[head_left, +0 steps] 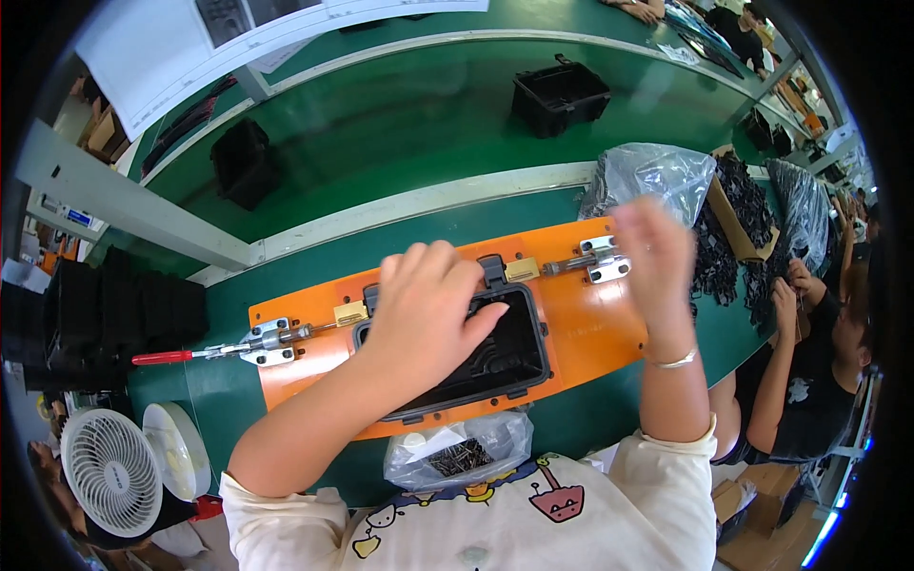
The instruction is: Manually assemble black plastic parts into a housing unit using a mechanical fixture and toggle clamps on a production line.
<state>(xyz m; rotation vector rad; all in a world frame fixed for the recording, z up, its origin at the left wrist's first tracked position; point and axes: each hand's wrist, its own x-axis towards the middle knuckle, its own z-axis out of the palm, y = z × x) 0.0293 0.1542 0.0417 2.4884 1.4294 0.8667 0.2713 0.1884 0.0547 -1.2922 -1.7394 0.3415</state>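
A black plastic box (509, 347) sits open side up in an orange fixture plate (600, 328). My left hand (419, 300) lies across the box's far left part, with fingers over the far edge and thumb stretched apart; it hides that corner. My right hand (655, 257) is smeared by motion beside the right toggle clamp (602, 259), whose handle is hidden. At the plate's left end is another toggle clamp (271, 341) with a red handle (162, 358). Brass blocks (522, 269) stand by the box's far edge.
A clear bag of screws (462, 459) lies at the near edge. Bags of small black parts (657, 176) are at right, near a co-worker (809, 381). Stacked black boxes (124, 314) and a white fan (112, 473) stand left. More black boxes (560, 95) sit beyond the rail.
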